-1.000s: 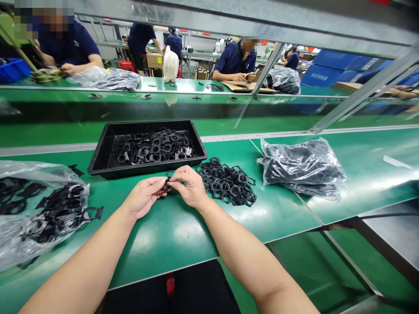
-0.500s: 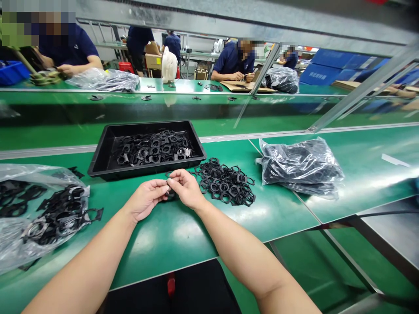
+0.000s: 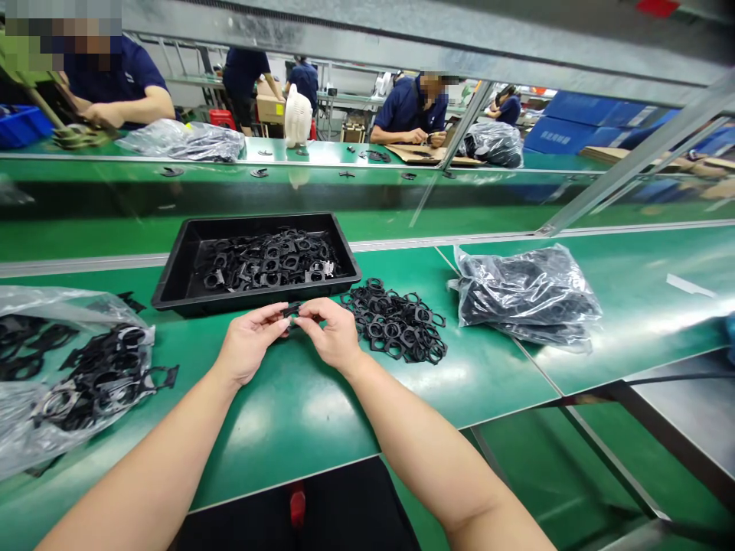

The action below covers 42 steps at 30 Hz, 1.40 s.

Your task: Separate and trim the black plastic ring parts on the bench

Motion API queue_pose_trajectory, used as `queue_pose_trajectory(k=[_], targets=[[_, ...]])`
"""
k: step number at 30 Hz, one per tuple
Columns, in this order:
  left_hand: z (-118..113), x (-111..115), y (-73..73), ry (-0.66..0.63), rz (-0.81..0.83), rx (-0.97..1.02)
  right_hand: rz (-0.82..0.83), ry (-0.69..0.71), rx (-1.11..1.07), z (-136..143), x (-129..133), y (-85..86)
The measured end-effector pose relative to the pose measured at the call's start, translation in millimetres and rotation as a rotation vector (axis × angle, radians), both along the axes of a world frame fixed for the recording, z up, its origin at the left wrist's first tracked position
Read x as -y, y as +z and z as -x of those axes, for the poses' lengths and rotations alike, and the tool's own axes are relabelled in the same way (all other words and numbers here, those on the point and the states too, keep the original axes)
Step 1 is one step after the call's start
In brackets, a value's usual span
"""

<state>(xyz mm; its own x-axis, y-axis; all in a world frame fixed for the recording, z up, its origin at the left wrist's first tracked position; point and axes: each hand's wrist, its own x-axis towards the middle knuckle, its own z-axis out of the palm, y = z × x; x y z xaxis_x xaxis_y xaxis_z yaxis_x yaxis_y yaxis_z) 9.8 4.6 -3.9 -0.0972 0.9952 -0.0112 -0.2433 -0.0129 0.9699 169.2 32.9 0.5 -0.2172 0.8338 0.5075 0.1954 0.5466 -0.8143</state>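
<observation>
The left hand [image 3: 251, 344] and the right hand [image 3: 330, 333] have their fingers pinched almost closed on 1 small black part [image 3: 292, 310], each from its own side; how firmly, I cannot tell. The part is above the surface [image 3: 321, 413], just beside the near edge of the black tray [image 3: 230, 301]. Near the tray's near right corner lies a pile of ring-shaped parts [image 3: 402, 321]. The held part, mostly hidden, is probably light and rather stiff, perhaps breakable if bent; its outer edges seem best for holding.
</observation>
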Motion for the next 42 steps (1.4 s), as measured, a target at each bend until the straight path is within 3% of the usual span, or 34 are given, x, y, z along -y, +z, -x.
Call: queue_pose_trajectory(k=[14, 21, 33, 35, 40, 42], targets=[[-3.6, 2.9, -2.0, 0.047, -0.027, -0.025, -0.072, 0.010, -0.015, 0.3, 1.5, 3.8], [-5.3, 4.9, 2.5, 0.069, -0.032, -0.040, 0.050, -0.024, -0.082, 2.2, 1.9, 0.3], [-3.6, 5.7, 0.3, 0.071, -0.098, -0.155, -0.078, 0.015, -0.018, -0.3, 5.0, 5.3], [-2.6, 6.0, -0.4, 0.070, -0.134, -0.228, -0.029, 0.016, -0.029, 0.7, 4.9, 3.8], [-2.0, 5.4, -1.3, -0.003, -0.162, -0.366, 0.290, 0.017, -0.183, 4.0, 1.3, -1.1], [-2.2, 4.4, -1.4, -0.030, -0.126, -0.384, 0.299, 0.041, -0.126, 4.6, -0.2, -2.4]])
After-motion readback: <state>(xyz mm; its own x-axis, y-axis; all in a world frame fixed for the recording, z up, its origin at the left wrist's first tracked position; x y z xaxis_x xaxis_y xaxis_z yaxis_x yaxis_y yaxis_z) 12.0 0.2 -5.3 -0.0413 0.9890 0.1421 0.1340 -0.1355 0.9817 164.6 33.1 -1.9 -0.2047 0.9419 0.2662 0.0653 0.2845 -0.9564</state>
